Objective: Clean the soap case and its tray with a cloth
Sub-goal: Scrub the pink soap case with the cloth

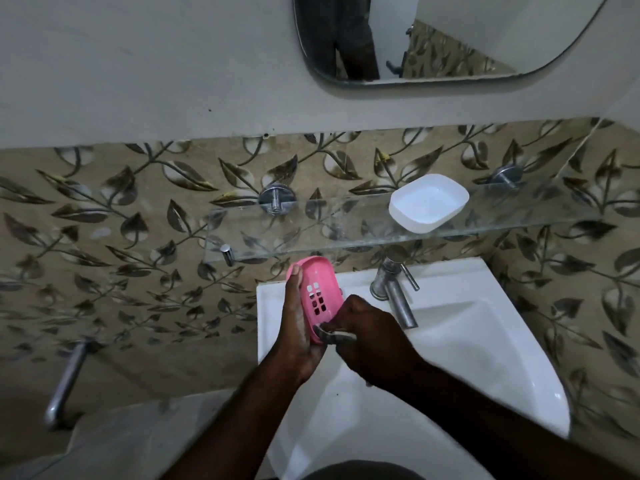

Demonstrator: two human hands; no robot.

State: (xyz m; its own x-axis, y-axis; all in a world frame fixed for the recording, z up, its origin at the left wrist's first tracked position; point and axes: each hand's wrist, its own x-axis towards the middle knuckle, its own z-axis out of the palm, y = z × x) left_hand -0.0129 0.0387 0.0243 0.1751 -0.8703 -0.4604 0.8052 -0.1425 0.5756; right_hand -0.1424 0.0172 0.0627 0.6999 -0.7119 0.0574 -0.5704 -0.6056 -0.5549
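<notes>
Over the left side of the white sink, my left hand grips a pink perforated soap tray, held tilted with its slotted inside facing me. My right hand pinches a small dark wet cloth and presses it against the tray's lower edge. The white soap case sits apart on the glass shelf above the sink, open side up and with nothing in it.
A steel tap stands at the back of the sink, just right of my hands. A mirror hangs above on the wall. A metal pipe juts from the leaf-patterned tiles at the lower left.
</notes>
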